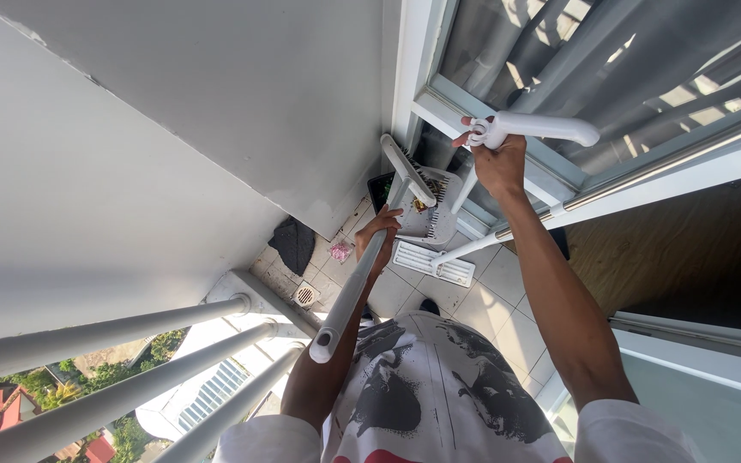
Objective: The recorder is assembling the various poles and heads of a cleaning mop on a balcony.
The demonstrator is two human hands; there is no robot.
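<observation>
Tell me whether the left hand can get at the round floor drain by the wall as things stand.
Probably not right away: the left hand is wrapped around a long white pole, and the floor drain lies far below on the tiles, though nothing covers it.

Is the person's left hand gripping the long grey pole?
Yes, the left hand wraps its fingers around the grey pole, partway along its length.

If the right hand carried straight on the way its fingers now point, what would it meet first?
The right hand grips a white curved handle, fingers pointing toward the window. Straight on, it would probably meet the pale window frame first, then the glass behind it, though depth is hard to judge from this view.
</observation>
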